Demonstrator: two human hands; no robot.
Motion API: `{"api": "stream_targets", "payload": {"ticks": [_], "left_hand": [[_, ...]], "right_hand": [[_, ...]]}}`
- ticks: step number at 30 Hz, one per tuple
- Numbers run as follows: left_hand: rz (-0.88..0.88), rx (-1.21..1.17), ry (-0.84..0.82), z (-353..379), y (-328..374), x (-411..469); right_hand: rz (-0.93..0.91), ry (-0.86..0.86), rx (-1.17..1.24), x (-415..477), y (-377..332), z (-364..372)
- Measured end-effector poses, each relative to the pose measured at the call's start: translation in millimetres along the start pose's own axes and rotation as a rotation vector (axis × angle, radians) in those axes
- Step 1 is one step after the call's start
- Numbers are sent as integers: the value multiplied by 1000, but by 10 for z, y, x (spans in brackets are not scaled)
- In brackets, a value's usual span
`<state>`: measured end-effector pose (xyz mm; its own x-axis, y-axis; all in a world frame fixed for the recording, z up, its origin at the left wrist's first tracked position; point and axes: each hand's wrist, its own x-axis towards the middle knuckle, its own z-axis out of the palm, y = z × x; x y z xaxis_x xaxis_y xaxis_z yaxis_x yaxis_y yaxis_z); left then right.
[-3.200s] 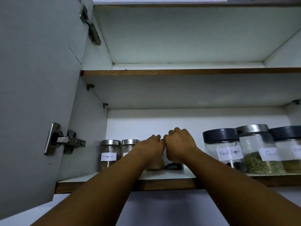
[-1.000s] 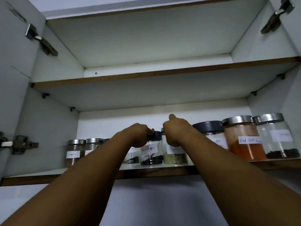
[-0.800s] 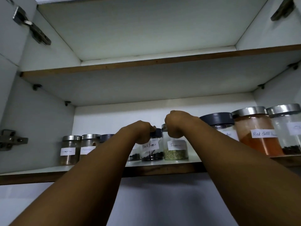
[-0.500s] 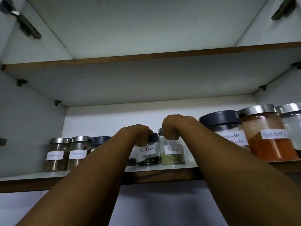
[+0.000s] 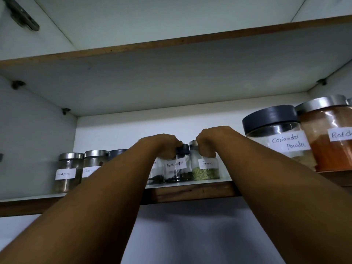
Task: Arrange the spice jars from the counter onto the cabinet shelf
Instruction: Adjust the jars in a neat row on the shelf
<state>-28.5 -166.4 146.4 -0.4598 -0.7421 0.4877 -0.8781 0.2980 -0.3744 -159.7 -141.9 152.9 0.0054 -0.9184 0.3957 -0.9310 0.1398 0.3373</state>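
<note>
1. Your left hand (image 5: 163,146) curls its fingers over the dark lid of the Black Pepper jar (image 5: 178,168).
2. Your right hand (image 5: 207,143) grips the top of the Fennel jar (image 5: 205,167), fingers bent round it.
3. Both jars stand upright, side by side, on the cabinet shelf (image 5: 190,191).
4. Off to your right, the Coriander Powder jar (image 5: 276,138) stands beside the red chilli jar (image 5: 331,145).

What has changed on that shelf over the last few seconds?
The left hand took hold of the Black Pepper jar, the right hand the Fennel jar, and both jars shifted left, away from the Coriander Powder jar. The steel-lidded jars far left stayed put.
</note>
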Motion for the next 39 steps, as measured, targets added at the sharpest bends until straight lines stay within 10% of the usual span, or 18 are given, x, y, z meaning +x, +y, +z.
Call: {"api": "stream_targets", "payload": {"ticks": [17, 27, 39], "left_hand": [[-70, -63, -95, 88, 33, -104], [124, -173, 47, -294, 522, -516], [236, -262, 185, -1000, 1363, -674]], "right_hand": [[9, 180, 151, -101, 12, 228], [-111, 586, 105, -573, 106, -117], [72, 453, 174, -1390, 1134, -325]]}}
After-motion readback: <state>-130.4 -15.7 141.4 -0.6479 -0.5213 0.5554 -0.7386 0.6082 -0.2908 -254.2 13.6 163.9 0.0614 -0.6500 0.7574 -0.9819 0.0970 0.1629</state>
